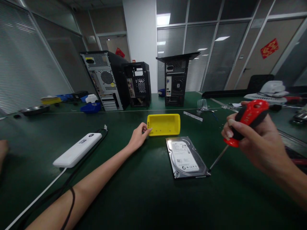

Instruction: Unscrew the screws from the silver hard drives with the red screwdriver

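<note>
My right hand [259, 137] is closed around a red and black screwdriver [249, 118]. The screwdriver's tip reaches the near right corner of a silver hard drive [183, 156], which lies label up on the dark green table [148, 198]. Behind the drive sits a yellow tray [164, 123] with a few tiny pieces in it. The fingers of my left hand [141, 135] pinch the tray's left edge.
A white power bank [79, 150] with cables lies at left. Computer cases [115, 80], [139, 84] and another case [176, 81] stand behind. A blue bin [91, 107], a metal strip [193, 116] and a white helmet [273, 88] are farther back. Someone's hand [3, 148] shows at far left.
</note>
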### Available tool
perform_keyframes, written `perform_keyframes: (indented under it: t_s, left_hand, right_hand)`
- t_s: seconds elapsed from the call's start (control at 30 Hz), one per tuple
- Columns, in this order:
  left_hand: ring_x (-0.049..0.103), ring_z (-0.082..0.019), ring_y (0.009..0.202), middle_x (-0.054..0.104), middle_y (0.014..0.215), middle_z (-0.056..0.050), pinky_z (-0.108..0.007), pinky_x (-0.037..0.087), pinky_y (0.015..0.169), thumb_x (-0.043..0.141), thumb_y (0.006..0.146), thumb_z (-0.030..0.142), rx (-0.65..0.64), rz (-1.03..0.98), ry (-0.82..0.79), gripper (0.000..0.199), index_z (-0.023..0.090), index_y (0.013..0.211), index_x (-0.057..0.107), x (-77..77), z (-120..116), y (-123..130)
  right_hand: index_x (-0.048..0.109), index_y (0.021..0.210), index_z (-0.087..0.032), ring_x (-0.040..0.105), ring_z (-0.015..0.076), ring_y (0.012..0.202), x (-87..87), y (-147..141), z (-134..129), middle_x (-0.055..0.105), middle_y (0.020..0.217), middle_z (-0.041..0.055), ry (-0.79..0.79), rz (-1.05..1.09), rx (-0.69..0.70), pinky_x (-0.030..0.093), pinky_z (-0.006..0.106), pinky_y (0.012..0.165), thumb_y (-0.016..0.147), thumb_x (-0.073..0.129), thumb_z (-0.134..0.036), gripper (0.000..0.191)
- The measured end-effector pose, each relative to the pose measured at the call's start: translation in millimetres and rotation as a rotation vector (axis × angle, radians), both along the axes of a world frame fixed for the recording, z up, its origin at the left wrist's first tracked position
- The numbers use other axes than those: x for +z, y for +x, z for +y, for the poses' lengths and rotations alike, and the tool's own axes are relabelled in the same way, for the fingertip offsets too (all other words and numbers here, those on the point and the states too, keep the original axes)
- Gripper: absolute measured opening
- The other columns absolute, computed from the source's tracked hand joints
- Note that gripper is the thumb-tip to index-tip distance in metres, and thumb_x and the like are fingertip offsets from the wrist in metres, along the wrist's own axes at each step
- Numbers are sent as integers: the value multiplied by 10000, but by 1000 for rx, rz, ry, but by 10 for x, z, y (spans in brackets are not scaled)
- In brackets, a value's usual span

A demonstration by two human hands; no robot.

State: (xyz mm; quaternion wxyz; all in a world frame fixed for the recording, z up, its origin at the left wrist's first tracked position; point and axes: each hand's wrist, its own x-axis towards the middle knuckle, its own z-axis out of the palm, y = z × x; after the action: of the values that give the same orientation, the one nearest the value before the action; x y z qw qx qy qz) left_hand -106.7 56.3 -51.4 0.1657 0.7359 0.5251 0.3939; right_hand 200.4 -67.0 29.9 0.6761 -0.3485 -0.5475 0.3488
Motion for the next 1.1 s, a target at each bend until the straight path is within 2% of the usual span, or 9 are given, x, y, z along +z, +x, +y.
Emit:
perform_keyframes:
  t_s: [0.13, 0.3, 0.57, 0.73, 0.8, 1.0, 1.1]
  left_hand:
    - [584, -166, 646, 587, 664, 20, -239, 413, 588, 487, 852, 475, -11, -102, -31, 283, 197, 799, 493, -38, 137, 1]
    - [572, -158, 633, 576, 664, 23, -235, 408, 583, 521, 822, 469, -16, -143, -40, 276, 198, 792, 484, -124, 240, -44]
    - [556, -165, 706, 559, 763, 9, -245, 421, 623, 515, 861, 384, -93, -16, 9, 186, 203, 843, 476, -56, 61, -23]
    - [547, -193, 754, 571, 804, -15, -277, 410, 661, 539, 867, 324, -114, 132, 47, 140, 205, 822, 480, -91, -40, 49]
    - [542, -201, 757, 568, 801, -20, -285, 409, 660, 528, 880, 320, -103, 180, 61, 140, 207, 815, 477, -90, -60, 75]
    - [543, -216, 762, 570, 795, -32, -307, 420, 679, 506, 908, 323, -60, 283, 102, 157, 203, 808, 489, -46, -56, 106]
    - [547, -225, 778, 586, 815, -41, -321, 426, 706, 525, 902, 318, -34, 318, 120, 144, 201, 819, 511, -35, -7, 111]
  right_hand:
    - [543, 1099, -353, 557, 117, 574, -2, 5, 15, 568, 801, -27, 1, 4, 2, 482, 259, 502, 750, 699, -168, 425]
    - [548, 1102, -352, 554, 114, 570, 0, 7, 30, 565, 785, -31, 4, -5, 7, 482, 256, 504, 751, 697, -167, 424]
    - [546, 1122, -369, 536, 116, 580, -2, -6, 4, 541, 791, -30, 9, 19, 25, 480, 252, 501, 758, 699, -194, 432]
    - [578, 1043, -348, 521, 135, 624, 14, -50, -78, 508, 795, -14, 1, 117, 112, 523, 281, 547, 833, 597, -417, 222]
    - [602, 994, -319, 530, 142, 634, 17, -63, -94, 524, 820, 1, -12, 137, 114, 533, 289, 557, 835, 574, -451, 209]
    - [611, 1011, -299, 573, 149, 677, 36, -48, -34, 558, 892, 17, -51, 161, 74, 545, 284, 569, 807, 643, -372, 220]
    - [580, 896, -239, 579, 131, 636, 85, -43, 13, 574, 845, 14, -37, 125, 33, 526, 254, 533, 747, 711, -272, 201]
